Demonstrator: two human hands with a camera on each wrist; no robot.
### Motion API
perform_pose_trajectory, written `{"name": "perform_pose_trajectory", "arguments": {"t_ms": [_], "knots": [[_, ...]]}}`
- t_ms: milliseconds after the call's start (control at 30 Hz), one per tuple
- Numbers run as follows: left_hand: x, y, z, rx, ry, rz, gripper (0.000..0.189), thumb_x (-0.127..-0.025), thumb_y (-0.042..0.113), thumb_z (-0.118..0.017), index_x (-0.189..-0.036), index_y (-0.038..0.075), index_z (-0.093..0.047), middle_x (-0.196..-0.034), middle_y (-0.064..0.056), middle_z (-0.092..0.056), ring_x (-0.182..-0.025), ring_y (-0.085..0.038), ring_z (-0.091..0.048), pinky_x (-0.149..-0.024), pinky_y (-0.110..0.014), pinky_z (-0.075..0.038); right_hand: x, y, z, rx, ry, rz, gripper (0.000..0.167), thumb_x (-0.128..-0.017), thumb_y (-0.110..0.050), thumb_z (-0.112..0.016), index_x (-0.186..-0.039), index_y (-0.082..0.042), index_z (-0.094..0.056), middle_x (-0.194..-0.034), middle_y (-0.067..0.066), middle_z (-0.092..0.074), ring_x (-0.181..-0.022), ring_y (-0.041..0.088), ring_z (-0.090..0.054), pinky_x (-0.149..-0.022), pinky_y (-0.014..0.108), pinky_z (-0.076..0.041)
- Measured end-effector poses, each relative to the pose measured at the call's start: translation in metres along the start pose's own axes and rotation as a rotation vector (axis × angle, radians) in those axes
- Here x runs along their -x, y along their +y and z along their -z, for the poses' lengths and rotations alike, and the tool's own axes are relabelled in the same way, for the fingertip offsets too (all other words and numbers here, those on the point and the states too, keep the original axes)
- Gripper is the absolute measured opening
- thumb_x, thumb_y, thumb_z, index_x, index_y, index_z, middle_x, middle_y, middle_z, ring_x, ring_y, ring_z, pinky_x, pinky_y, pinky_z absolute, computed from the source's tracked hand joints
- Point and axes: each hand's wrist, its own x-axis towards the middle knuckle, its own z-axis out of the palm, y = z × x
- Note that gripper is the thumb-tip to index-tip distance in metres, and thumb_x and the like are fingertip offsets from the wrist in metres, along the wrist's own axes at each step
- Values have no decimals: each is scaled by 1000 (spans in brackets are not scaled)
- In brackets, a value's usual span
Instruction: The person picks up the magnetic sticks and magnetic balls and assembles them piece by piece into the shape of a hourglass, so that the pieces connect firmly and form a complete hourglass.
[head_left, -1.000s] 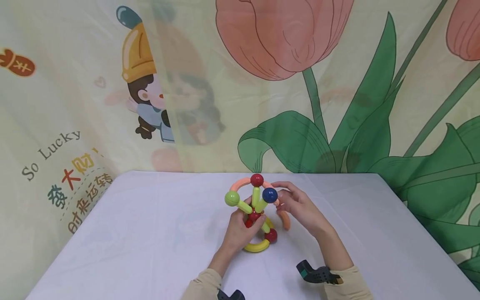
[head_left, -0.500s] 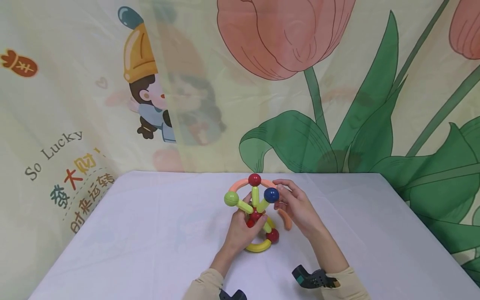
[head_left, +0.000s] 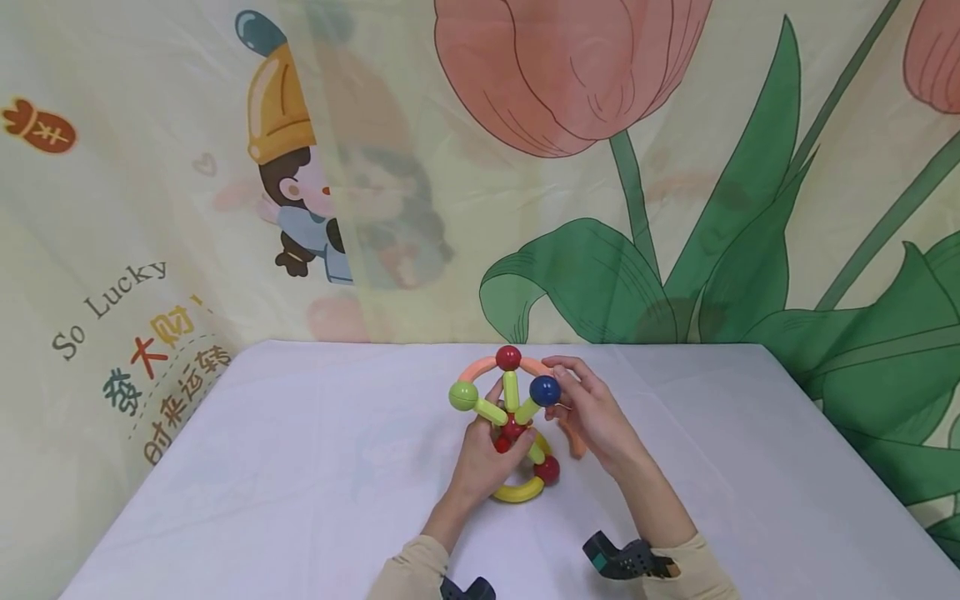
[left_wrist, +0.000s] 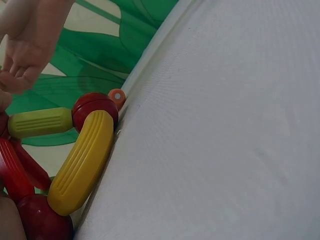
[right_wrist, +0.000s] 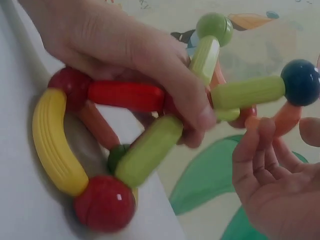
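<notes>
A magnetic stick-and-ball structure stands on the table, with yellow curved sticks (head_left: 519, 492) at its base. My left hand (head_left: 480, 457) grips its middle around a central red ball (head_left: 513, 428). Light green sticks (head_left: 491, 412) spread upward from there to a green ball (head_left: 462, 396), a top red ball (head_left: 508, 357) and a blue ball (head_left: 544, 391). Orange curved sticks (head_left: 477, 367) arch between these upper balls. At the blue ball, my right hand (head_left: 598, 417) pinches an orange curved stick (right_wrist: 288, 120) with fingers and thumb. The stick's far end is partly hidden.
A loose orange curved stick (head_left: 573, 439) lies on the white-covered table (head_left: 300, 467) behind the structure, to the right. Behind the table's far edge hangs a printed cloth (head_left: 420, 167) with tulips and a cartoon figure.
My right hand has moved slightly left, bringing the orange curved stick in against the blue ball. The blue ball has shifted a little right. My left hand keeps its grip.
</notes>
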Motion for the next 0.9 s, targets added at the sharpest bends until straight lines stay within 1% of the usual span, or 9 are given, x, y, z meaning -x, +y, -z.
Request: {"name": "perform_pose_trajectory", "arguments": {"t_ms": [133,233,333,400,500,567,733,800,900], "knots": [[-1,2,0,-14,8,2,77,-87,15,-67,-150,23,-24,-111,-3,-65,-106,-15,-62,-96,-32,-47,-1,0,8,148,6,50,38,-100,-38,-41,-130,-14,-47,-93,5,-63,-82,18,-61,-83,30,-50],[-1,2,0,-25,9,4,77,-87,15,-67,-150,23,-23,-113,-2,-64,-106,-13,-61,-95,-30,-47,1,-2,14,210,-38,121,37,-100,-34,-41,-130,-12,-46,-97,11,-60,-83,20,-61,-84,35,-51],[0,3,0,-36,10,2,78,-87,15,-66,-150,24,-22,-114,-3,-64,-105,-14,-62,-95,-29,-48,4,-4,17,241,-89,183,37,-99,-33,-44,-130,-12,-46,-100,13,-58,-82,20,-61,-82,42,-52],[0,3,-1,-42,10,-1,78,-87,14,-66,-150,24,-21,-116,-3,-63,-105,-14,-62,-94,-29,-48,5,-5,18,247,-113,202,38,-99,-32,-45,-130,-12,-45,-103,13,-58,-82,21,-61,-82,45,-52],[0,2,-1,-46,11,0,79,-87,14,-65,-151,25,-20,-115,-3,-64,-103,-14,-62,-93,-27,-48,5,-5,20,235,-141,203,38,-99,-33,-45,-131,-13,-45,-108,13,-59,-85,23,-62,-83,47,-51],[-1,-1,-2,-41,9,0,80,-87,13,-65,-151,26,-19,-116,-2,-63,-103,-14,-62,-92,-25,-48,5,-6,22,226,-158,199,37,-99,-33,-45,-131,-15,-45,-110,13,-60,-87,25,-62,-84,47,-50],[-7,-21,-8,-23,11,2,82,-87,14,-66,-149,37,-16,-115,1,-62,-104,-12,-61,-92,-23,-48,7,-9,25,229,-182,199,37,-100,-34,-41,-133,-16,-44,-108,14,-61,-88,28,-61,-84,47,-51],[-9,-30,-10,-21,13,-7,83,-87,16,-66,-147,42,-16,-115,4,-61,-103,-10,-61,-91,-23,-48,8,-10,24,243,-201,211,38,-100,-34,-41,-134,-16,-44,-109,14,-60,-88,29,-61,-82,46,-51],[-10,-35,-11,-20,14,-35,81,-87,20,-66,-147,45,-16,-112,6,-62,-101,-8,-61,-89,-23,-49,8,-10,23,259,-231,235,37,-100,-32,-42,-133,-16,-46,-113,13,-59,-90,32,-60,-80,43,-52]]}}
